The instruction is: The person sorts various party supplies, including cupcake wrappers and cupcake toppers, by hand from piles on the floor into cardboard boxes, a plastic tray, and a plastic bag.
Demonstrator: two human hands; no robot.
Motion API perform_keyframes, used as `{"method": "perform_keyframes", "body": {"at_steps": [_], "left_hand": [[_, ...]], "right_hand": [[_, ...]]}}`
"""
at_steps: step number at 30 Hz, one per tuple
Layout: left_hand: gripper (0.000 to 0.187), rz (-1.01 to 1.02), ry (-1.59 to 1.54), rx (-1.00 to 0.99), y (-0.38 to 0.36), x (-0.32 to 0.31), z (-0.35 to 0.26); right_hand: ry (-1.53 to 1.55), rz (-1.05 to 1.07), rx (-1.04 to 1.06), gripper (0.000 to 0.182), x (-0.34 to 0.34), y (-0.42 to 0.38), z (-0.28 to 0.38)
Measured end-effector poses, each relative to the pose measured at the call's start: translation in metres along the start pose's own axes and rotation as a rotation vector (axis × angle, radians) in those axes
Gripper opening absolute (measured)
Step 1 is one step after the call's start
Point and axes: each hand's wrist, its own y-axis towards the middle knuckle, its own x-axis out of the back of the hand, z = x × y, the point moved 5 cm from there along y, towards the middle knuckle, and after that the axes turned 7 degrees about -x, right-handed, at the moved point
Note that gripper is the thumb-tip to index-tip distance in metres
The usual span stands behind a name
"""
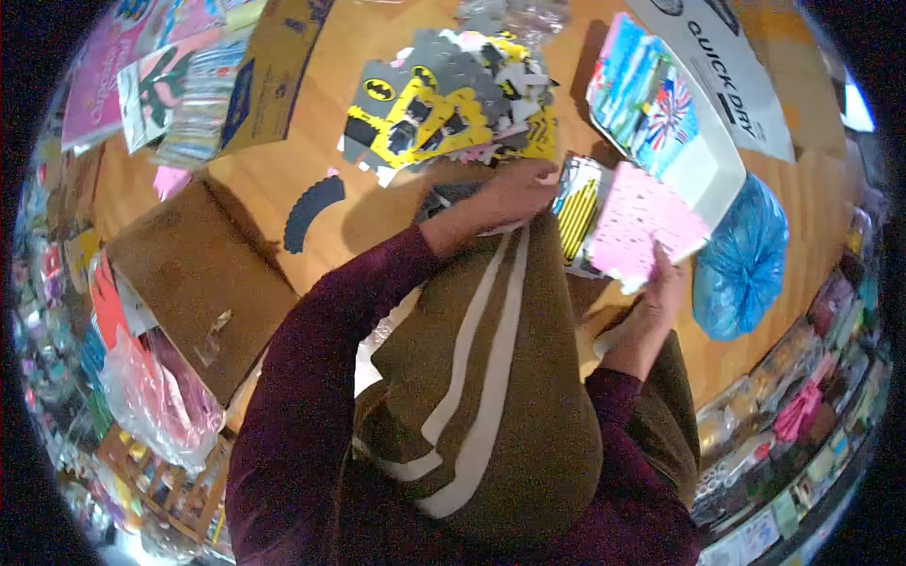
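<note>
My right hand (665,286) holds the lower edge of a pink speckled sheet or packet (648,222), thumb on top. My left hand (514,193) is bent inward just left of a yellow-and-black striped packet (578,209); its fingers are drawn together near that packet's upper left corner, and what they hold, if anything, is too small to tell. The striped packet lies beside the pink one, partly under it. Above my left hand spreads a pile of black, yellow and grey bat-themed paper cut-outs (444,113). A dark scalloped paper strip (313,212) lies on the wooden floor to the left.
A white tray (725,179) with colourful packets stands at the upper right, beside a grey "QUICK DRY" package (722,71) and a tied blue plastic bag (743,259). At left are a brown cardboard box (193,274) and an open box of packets (274,85).
</note>
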Motion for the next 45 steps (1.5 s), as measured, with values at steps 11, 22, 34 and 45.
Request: {"method": "perform_keyframes", "body": {"at_steps": [11,22,34,45], "left_hand": [[0.057,-0.98,0.595,0.065,-0.103,0.225,0.115],[0.048,-0.873,0.493,-0.036,-0.067,0.223,0.1],[0.059,-0.82,0.772,-0.277,-0.022,0.192,0.055],[0.077,-0.709,0.816,-0.219,-0.013,0.194,0.034]], "right_hand": [[0.267,0.025,0.103,0.038,-0.039,0.017,0.034],[0.247,0.119,0.02,0.041,-0.111,0.012,0.009],[0.281,0.115,0.002,0.046,-0.104,0.016,0.001],[0.295,0.085,0.004,0.041,-0.1,0.01,0.002]]}}
